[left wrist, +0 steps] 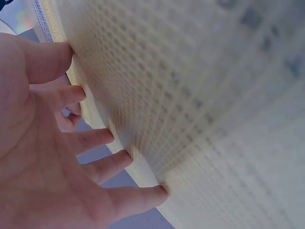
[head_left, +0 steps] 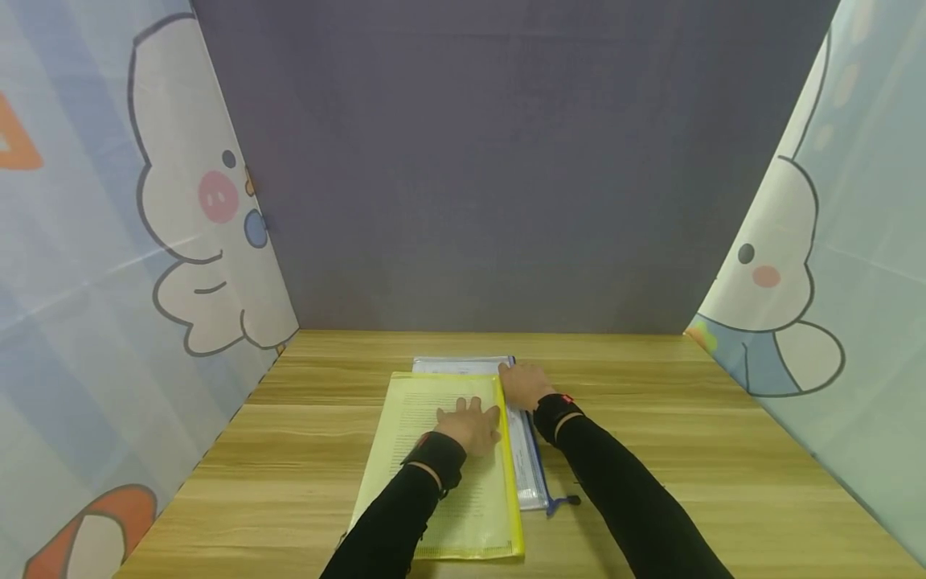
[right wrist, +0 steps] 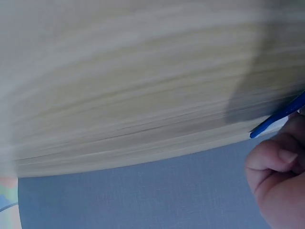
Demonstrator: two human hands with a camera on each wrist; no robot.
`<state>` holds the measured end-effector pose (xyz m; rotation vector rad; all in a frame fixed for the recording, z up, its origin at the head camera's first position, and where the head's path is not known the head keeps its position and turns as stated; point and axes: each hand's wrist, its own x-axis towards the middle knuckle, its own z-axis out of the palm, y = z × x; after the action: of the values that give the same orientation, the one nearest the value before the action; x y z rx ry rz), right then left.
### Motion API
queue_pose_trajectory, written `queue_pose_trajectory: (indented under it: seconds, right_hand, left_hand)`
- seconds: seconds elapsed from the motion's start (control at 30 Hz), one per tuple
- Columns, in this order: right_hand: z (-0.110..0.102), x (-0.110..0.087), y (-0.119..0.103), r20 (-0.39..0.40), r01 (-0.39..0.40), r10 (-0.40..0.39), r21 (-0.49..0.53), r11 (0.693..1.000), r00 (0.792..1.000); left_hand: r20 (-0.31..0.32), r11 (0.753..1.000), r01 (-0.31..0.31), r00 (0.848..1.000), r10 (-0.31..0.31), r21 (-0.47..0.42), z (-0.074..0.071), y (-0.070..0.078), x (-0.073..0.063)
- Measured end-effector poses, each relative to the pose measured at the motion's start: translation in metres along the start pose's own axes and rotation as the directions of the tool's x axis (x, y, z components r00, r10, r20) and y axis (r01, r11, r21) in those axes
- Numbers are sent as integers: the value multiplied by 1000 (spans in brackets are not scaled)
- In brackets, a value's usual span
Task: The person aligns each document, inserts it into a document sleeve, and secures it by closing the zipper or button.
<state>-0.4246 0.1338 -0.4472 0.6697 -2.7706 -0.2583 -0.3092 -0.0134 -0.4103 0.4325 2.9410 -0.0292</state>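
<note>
A yellow mesh zip pouch (head_left: 473,523) lies flat with a printed sheet showing through it. My left hand (head_left: 473,426) rests on its upper right part. In the left wrist view, spread fingertips of that left hand (left wrist: 52,152) press the pouch's mesh (left wrist: 214,109). At the pouch's top right corner, my right hand (head_left: 526,388) has curled fingers and seems to pinch the yellow zip edge; the exact grip is hidden. Under the yellow pouch lies a clear pouch (head_left: 531,474) with a blue zip edge, also visible beside the right hand (right wrist: 286,176) as a blue edge (right wrist: 279,117).
A blue pull tab (head_left: 560,504) sticks out from the lower pouch's corner. The wooden table (head_left: 289,482) meets a grey panel (head_left: 485,161) at the back. Printed cloth walls (head_left: 79,265) stand left and right.
</note>
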Motion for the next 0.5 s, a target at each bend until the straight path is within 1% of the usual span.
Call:
queue_pose_trajectory:
  seconds: [0.1,0.23,0.3,0.5]
  right_hand:
    - [-3,-1,-1,24,2,-3,24,1000,1000]
    - [-8,-3,-3,48,-12,8,83,996,999]
    - [-9,-4,-3,60,-9,4,91,996,998]
    - [-14,-4,-2,90,30,-40,114,993,995]
  left_hand:
    - [-2,1000,-3,1000,3,-7,0,0,0]
    - [-2,1000,-10,1000,10,-22,1,0,0]
    - [-3,1000,-13,1000,13,-26,1,-1,0]
    - [-3,999,-13,1000,13,-37,2,-2,1]
